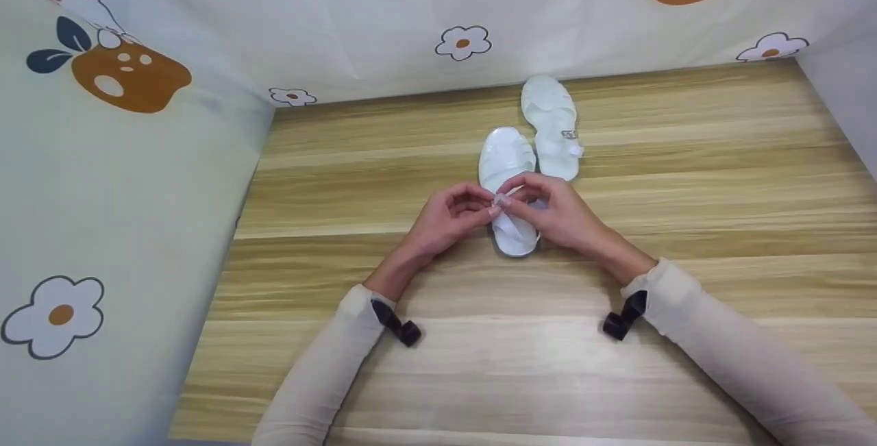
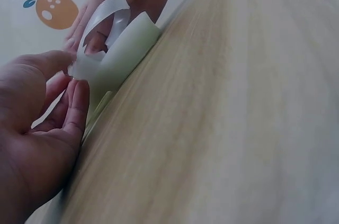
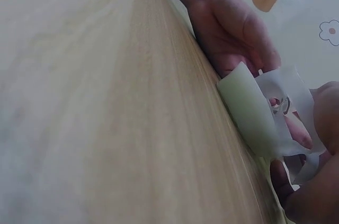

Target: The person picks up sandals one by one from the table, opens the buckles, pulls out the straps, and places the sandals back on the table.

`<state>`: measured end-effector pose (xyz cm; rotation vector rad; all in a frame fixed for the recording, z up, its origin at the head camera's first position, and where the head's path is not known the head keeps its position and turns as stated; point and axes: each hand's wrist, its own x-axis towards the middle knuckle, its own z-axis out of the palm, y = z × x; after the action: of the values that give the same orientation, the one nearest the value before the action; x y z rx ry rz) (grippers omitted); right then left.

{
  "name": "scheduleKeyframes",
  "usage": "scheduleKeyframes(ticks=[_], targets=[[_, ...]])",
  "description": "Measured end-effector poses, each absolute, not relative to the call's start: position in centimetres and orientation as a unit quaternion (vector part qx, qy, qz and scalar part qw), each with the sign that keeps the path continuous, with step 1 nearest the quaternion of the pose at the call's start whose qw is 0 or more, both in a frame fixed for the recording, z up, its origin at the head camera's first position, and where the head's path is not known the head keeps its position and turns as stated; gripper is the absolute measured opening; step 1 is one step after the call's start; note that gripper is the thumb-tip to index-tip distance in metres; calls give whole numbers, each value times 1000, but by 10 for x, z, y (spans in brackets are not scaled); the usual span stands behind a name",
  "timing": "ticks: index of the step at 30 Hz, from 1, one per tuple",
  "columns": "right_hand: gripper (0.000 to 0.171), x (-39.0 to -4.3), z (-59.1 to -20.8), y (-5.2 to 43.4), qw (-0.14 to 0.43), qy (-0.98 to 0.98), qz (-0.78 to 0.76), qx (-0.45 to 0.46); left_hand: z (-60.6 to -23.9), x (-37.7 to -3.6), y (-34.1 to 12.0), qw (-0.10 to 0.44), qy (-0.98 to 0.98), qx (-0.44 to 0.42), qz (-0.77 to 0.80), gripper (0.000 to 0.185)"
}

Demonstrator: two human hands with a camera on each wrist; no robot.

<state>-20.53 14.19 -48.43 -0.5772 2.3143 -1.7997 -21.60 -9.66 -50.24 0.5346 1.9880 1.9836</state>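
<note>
Working the strap (image 1: 502, 201) of the near sandal (image 1: 508, 189) with both hands, mid-counter (image 1: 384, 364)

Left to right:
- left hand (image 1: 449, 216): fingers curled in, thumb and fingertips pinching the strap end from the left. Left wrist view shows the translucent strap bowed up off the sole, so I judge this side is just anchoring it
- near sandal: pale, see-through, sole flat on the counter, toe pointing away from me, heel toward me. Keeping it flat lets the counter take the load while both hands stay on the strap
- right hand (image 1: 558, 209): also curled, pinching the strap from the right, fingertips meeting the left hand's right over the sandal's middle. Right wrist view shows a small metal buckle (image 3: 283, 105) between the fingers, hence the fine pinch grip
- second sandal (image 1: 550, 124): further back and slightly right, just beside the near one's toe, flat, untouched. Its own buckle (image 1: 570, 135) sits on the right edge

Patterned cloth (image 1: 123, 76) walls the left and back sides
</note>
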Motion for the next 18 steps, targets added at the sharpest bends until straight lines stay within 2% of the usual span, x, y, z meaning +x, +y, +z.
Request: scheduleKeyframes(ticks=[18], targets=[[21,-204,-483,143,85,769,-607,-181,-501,-215,-95,140,706,172,673,22]])
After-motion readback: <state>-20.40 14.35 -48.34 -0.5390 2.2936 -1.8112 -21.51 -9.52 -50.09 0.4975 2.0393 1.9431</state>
